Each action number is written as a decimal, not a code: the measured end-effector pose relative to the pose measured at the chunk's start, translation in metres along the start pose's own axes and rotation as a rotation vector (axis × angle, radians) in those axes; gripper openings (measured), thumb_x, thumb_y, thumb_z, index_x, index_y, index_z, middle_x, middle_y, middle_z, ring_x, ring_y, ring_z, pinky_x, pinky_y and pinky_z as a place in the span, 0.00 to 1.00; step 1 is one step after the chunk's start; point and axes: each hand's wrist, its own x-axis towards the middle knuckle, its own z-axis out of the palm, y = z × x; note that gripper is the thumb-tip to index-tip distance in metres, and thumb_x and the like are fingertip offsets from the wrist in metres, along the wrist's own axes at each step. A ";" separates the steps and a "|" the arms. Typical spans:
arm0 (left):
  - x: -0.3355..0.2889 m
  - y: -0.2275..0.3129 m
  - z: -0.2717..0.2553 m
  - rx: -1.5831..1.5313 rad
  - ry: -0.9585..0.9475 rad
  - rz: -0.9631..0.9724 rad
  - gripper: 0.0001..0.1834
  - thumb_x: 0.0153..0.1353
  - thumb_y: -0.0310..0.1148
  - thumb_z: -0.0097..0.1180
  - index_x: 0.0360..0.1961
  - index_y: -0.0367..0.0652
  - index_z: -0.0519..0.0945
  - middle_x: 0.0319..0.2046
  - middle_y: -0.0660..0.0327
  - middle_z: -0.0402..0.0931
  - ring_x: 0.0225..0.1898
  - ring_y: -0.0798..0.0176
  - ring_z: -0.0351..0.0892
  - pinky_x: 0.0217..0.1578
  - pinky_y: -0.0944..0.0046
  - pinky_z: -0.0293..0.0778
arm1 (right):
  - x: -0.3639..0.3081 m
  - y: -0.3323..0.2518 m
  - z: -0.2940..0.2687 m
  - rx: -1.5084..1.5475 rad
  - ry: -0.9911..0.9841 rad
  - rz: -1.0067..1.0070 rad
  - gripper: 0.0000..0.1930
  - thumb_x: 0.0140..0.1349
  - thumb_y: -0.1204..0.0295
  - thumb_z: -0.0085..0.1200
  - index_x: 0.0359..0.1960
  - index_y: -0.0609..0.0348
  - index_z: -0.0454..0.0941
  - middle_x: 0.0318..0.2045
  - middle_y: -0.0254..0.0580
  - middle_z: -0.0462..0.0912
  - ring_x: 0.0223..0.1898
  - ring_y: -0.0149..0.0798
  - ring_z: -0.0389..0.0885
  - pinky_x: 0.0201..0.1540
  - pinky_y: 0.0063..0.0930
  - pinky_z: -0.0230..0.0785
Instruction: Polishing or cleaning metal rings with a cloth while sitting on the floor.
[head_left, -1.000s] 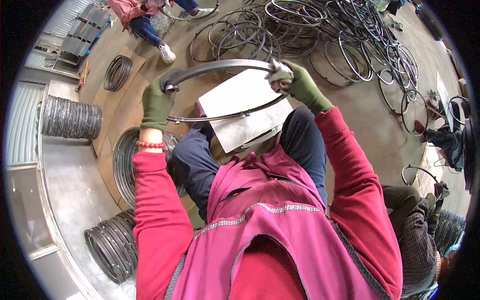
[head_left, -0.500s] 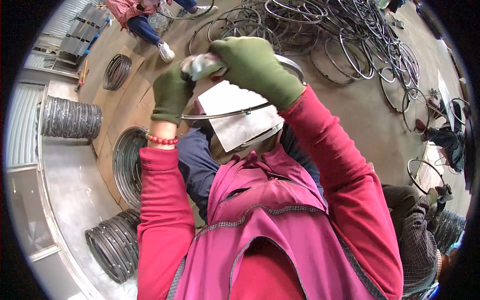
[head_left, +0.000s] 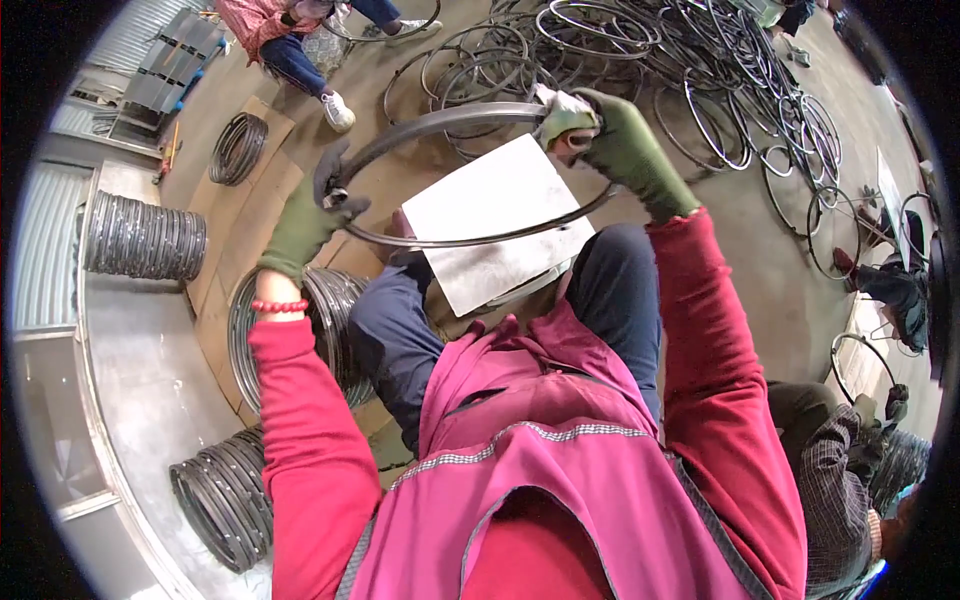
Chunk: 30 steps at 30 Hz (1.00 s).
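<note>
A thin dark metal wheel rim is held up tilted in front of me, above a white board between my knees. My left hand, in a green glove with dark fingertips, grips the rim's left end between thumb and fingers. At the rim's right end my right hand, also green-gloved, is closed round it with a crumpled whitish-green cloth between fingers and metal. The cloth partly hides the rim there.
A big tangled heap of rims lies ahead to the right. Stacked rims stand at my left: one pile on a ledge, another nearer, and one beside my knee. Co-workers sit ahead left and at right.
My hands have moved apart, the left toward the left and lower, the right toward the right with the cloth. The rim now shows more fully between them.
</note>
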 end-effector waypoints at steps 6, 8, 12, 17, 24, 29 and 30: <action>0.003 0.059 0.014 -0.009 0.090 0.323 0.39 0.44 0.31 0.66 0.59 0.40 0.62 0.53 0.54 0.66 0.56 0.59 0.65 0.55 0.61 0.62 | 0.014 -0.101 0.008 -0.517 -0.213 0.033 0.18 0.42 0.59 0.63 0.34 0.53 0.77 0.21 0.40 0.80 0.24 0.42 0.81 0.26 0.35 0.72; 0.014 0.076 0.038 0.110 0.059 0.368 0.38 0.42 0.35 0.67 0.56 0.41 0.65 0.50 0.49 0.69 0.52 0.53 0.69 0.50 0.60 0.66 | 0.020 -0.097 0.033 -0.601 -0.075 -0.240 0.20 0.40 0.58 0.63 0.33 0.54 0.76 0.24 0.43 0.80 0.27 0.46 0.81 0.27 0.36 0.72; 0.028 0.044 0.062 0.117 0.202 0.365 0.26 0.43 0.31 0.64 0.47 0.45 0.74 0.42 0.52 0.75 0.42 0.51 0.76 0.41 0.61 0.71 | 0.034 -0.082 0.029 0.103 0.014 -0.280 0.17 0.46 0.73 0.58 0.41 0.57 0.76 0.34 0.44 0.79 0.35 0.41 0.80 0.37 0.30 0.71; 0.025 0.029 0.054 -0.026 0.271 0.288 0.22 0.44 0.22 0.59 0.44 0.48 0.78 0.37 0.57 0.79 0.39 0.58 0.79 0.38 0.64 0.73 | 0.006 -0.062 -0.046 0.704 0.369 -0.177 0.09 0.56 0.79 0.50 0.38 0.63 0.78 0.36 0.39 0.79 0.37 0.31 0.78 0.35 0.20 0.72; 0.011 0.024 0.043 -0.068 0.249 0.161 0.22 0.44 0.24 0.59 0.45 0.45 0.77 0.36 0.55 0.78 0.39 0.55 0.79 0.39 0.64 0.73 | 0.015 -0.077 0.041 -0.781 0.194 -0.296 0.21 0.39 0.64 0.65 0.37 0.52 0.73 0.35 0.42 0.77 0.40 0.44 0.76 0.42 0.35 0.67; 0.008 0.061 0.047 0.136 0.319 0.185 0.21 0.46 0.32 0.60 0.44 0.46 0.77 0.35 0.54 0.78 0.39 0.52 0.78 0.38 0.60 0.73 | 0.027 -0.101 0.070 -0.881 0.074 -0.161 0.10 0.48 0.62 0.56 0.32 0.48 0.75 0.29 0.34 0.78 0.34 0.35 0.78 0.35 0.32 0.67; 0.005 0.051 0.041 0.308 0.333 0.206 0.20 0.45 0.33 0.60 0.43 0.46 0.77 0.35 0.54 0.78 0.38 0.51 0.78 0.36 0.58 0.73 | 0.029 -0.116 0.089 -0.921 0.092 -0.226 0.09 0.49 0.63 0.55 0.31 0.47 0.76 0.29 0.33 0.78 0.33 0.34 0.79 0.34 0.31 0.67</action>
